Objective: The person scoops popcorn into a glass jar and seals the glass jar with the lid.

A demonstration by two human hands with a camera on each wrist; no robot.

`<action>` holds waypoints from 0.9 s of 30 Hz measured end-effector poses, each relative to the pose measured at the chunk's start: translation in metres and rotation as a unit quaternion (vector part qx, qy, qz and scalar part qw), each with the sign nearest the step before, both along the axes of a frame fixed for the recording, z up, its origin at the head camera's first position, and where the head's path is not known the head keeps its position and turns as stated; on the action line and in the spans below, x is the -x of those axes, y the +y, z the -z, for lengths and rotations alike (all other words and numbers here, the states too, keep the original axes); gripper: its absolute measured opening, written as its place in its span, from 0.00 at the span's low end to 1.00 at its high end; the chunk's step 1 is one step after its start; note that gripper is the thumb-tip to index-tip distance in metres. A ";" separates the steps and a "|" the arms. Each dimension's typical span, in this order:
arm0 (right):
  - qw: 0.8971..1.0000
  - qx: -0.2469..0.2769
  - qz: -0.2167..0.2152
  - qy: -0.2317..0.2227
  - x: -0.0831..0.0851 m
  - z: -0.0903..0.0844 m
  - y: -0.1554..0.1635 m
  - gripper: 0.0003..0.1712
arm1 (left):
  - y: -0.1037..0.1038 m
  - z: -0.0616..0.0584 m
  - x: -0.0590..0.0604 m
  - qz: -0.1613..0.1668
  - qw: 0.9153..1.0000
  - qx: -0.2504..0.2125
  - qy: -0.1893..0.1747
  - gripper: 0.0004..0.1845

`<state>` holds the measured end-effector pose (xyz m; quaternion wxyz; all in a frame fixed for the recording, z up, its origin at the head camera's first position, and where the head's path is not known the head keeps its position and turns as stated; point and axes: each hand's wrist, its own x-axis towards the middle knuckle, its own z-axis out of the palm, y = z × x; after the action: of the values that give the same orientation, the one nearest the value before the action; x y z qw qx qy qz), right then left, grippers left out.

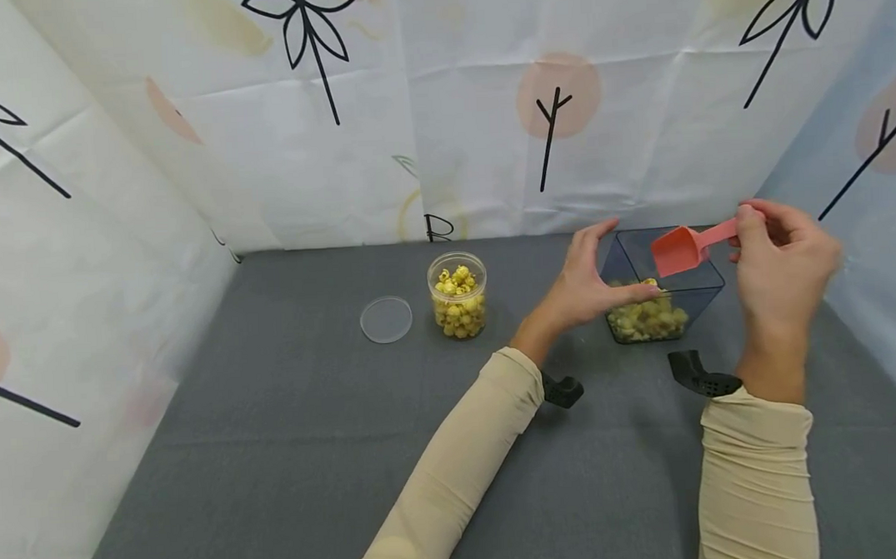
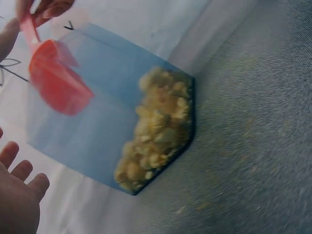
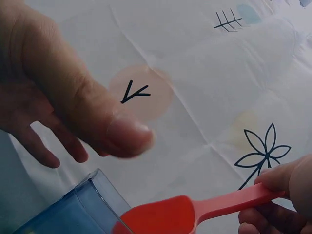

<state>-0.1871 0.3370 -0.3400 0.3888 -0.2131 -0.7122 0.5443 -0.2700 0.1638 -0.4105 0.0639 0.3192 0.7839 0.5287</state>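
A clear bluish square bin (image 1: 700,300) stands at the back right with popcorn (image 2: 156,131) heaped in its bottom. My right hand (image 1: 788,260) pinches the handle of a small red scoop (image 1: 678,251), whose bowl hangs at the bin's mouth. No popcorn shows in the scoop (image 3: 163,217) in the right wrist view. Beside the bin's left side is my left hand (image 1: 587,282), thumb and fingers spread wide, the thumb overlapping the front rim in the head view. It holds nothing.
Left of the bin stands a clear round jar (image 1: 458,296), uncovered and filled with yellow popcorn. A clear round lid (image 1: 385,320) lies flat on the grey table (image 1: 290,453) beside it. Printed white cloth (image 1: 472,145) walls off the back and sides.
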 end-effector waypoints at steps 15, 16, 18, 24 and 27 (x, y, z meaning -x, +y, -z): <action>0.959 -0.249 -0.048 -0.126 0.005 0.017 0.003 0.19 | 0.020 0.013 -0.005 -0.003 0.999 0.035 0.012 0.63; 0.956 -0.262 -0.052 -0.125 0.005 0.018 0.003 0.18 | 0.021 0.013 -0.005 -0.004 0.999 0.038 0.014 0.63; 0.949 -0.286 -0.059 -0.121 0.006 0.018 0.003 0.18 | 0.023 0.013 -0.006 -0.005 0.999 0.041 0.017 0.64; 0.938 -0.304 -0.087 -0.139 0.007 0.022 0.005 0.20 | 0.030 0.013 -0.006 -0.012 0.999 0.050 0.016 0.67; 0.931 -0.305 -0.108 -0.167 0.008 0.025 0.007 0.23 | 0.032 0.014 -0.006 -0.015 0.998 0.053 0.008 0.68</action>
<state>-0.1949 0.3442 -0.3646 0.2490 -0.0939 -0.9173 0.2961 -0.2637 0.1959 -0.4241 0.0665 0.3074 0.8160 0.4851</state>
